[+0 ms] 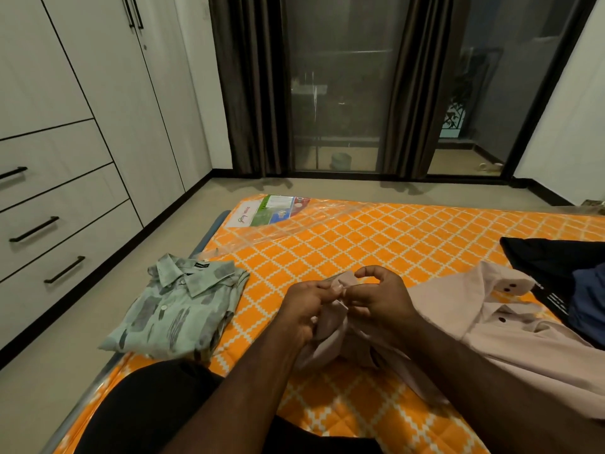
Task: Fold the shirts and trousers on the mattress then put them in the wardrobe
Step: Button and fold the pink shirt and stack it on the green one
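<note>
Pretty dim, warm indoor light, dark outside. White wardrobe [82,126] running along 9 to 10 o'clock, tall flat doors up top, stack of drawers [59,204] with black bar handles lower down. Beige floor [183,231] with black skirting [108,273] along the edges. Dark brown curtains [252,86] bunched at 12 o'clock, framing big glass doors [337,93]. Plain white wall [569,119] off at 2 o'clock.

Glossy plastic wrap [262,231] covers the quilted cloth mattress [376,244].
</note>
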### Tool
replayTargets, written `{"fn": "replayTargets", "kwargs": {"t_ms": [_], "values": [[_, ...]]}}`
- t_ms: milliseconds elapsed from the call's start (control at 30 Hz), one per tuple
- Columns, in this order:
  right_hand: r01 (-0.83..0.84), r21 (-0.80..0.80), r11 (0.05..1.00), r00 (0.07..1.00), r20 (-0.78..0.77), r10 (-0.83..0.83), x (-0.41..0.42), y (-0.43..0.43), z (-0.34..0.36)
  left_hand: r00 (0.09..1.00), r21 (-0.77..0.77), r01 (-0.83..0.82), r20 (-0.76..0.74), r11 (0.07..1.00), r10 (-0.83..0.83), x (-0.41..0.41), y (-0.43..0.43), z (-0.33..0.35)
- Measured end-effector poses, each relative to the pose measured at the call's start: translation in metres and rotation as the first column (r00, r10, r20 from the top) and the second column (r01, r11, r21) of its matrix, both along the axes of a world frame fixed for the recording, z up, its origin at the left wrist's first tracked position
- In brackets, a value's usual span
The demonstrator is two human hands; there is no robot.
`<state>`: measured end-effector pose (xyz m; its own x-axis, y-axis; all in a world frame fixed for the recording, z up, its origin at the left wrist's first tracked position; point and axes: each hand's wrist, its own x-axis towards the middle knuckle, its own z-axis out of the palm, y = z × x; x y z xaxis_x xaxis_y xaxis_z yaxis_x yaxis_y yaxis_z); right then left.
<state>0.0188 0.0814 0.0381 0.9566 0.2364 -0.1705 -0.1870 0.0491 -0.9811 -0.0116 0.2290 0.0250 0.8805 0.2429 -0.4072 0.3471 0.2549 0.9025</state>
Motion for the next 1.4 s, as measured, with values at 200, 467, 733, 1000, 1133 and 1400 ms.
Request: {"fn": "replayTargets", "kwargs": {"t_ms": [200, 467, 733, 1000, 1133, 1400], "values": [[0.051, -0.154, 0.987, 0.995, 0.093, -0.037, 0.0, 0.001, -0.002, 0.981, 0.437, -0.165, 0.162, 0.884, 0.104, 0.0, -0.008, -0.009], [0.053, -0.005, 0.999, 0.999, 0.0, -0.053, -0.004, 0.0, 0.006, 0.958, 0.592, -0.224, 0.279, 0.774, 0.064, 0.001, -0.013, -0.006], [0.093, 0.055, 0.994, 0.995, -0.028, -0.092, -0.003, 0.005, 0.0, 0.952, 0.641, -0.238, 0.302, 0.73, 0.046, 0.001, -0.014, -0.01], [0.229, -0.234, 0.945, 0.961, 0.208, -0.182, -0.008, 0.004, -0.006, 0.945, 0.694, -0.165, 0.316, 0.7, -0.09, -0.002, -0.022, -0.012], [0.254, -0.292, 0.922, 0.929, 0.338, -0.149, -0.012, 0.009, -0.009, 0.94, 0.7, -0.123, 0.309, 0.704, -0.142, -0.001, -0.016, -0.01], [0.296, -0.387, 0.873, 0.831, 0.555, -0.035, -0.018, 0.011, -0.012, 0.947, 0.597, -0.068, 0.291, 0.799, -0.136, -0.002, -0.012, -0.004]]}}
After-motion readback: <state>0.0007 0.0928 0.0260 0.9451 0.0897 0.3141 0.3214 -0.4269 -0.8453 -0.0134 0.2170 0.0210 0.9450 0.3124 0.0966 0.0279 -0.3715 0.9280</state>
